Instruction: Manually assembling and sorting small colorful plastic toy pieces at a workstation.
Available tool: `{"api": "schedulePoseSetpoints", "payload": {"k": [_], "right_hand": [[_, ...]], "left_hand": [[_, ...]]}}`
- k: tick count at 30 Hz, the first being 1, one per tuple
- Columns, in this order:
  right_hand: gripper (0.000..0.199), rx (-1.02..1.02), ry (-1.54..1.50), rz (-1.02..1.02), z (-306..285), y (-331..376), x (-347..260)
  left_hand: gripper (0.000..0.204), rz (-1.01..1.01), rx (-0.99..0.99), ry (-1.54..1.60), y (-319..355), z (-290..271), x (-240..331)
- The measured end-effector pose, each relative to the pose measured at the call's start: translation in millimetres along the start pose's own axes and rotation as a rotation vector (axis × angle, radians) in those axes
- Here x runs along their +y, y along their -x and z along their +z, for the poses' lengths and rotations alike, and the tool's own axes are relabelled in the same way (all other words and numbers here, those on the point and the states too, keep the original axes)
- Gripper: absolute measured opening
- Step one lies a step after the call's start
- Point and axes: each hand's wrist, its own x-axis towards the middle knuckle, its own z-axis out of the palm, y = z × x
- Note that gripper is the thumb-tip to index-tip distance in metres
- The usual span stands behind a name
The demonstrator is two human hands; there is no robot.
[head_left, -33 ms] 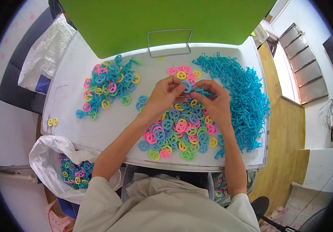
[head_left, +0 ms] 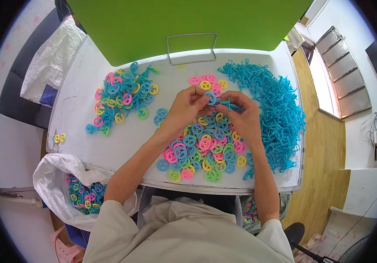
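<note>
Both hands are up over the middle of the white bench (head_left: 88,144), meeting right above the big pile of wheels (head_left: 204,147) (blue, pink, yellow, green mixed). Left hand (head_left: 186,109) has its grip pinched on a blue wheel (head_left: 210,97), fingertips around the rim. Right hand (head_left: 243,116) is clenched on a blue stick piece (head_left: 232,105) that points at that wheel; the two parts look like they're touching, but I can't tell if the stick is actually seated in the hub.

To the right there's a heap of blue sticks (head_left: 276,109) running along the bench edge, just beside the right hand. A few more wheels (head_left: 208,83) sit just behind the hands. Over on the left is a second pile (head_left: 123,98) where wheels seem to be joined to blue bits, well apart from the hands. Two yellow wheels (head_left: 59,138) sit alone by the left edge.

A green board (head_left: 184,22) with a wire handle (head_left: 192,48) stands at the back. A white bag (head_left: 66,188) hanging off the front left corner holds more wheels.
</note>
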Motion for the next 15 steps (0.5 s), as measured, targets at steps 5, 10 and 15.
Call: {"api": "schedulePoseSetpoints", "payload": {"k": [5, 10, 15], "right_hand": [[0.027, -0.032, 0.04, 0.005, 2.4, 3.2, -0.7], [0.027, -0.017, -0.068, 0.041, 4.6, 2.0, 6.0], [0.024, 0.038, 0.051, 0.023, 6.2, 3.5, -0.7]], "left_hand": [[0.007, 0.054, 0.035, -0.106, -0.5, 0.5, -3.9], [0.004, 0.184, 0.093, -0.128, 0.9, 7.6, -13.3], [0.008, 0.25, 0.087, -0.272, 1.8, 9.5, -7.5]]}}
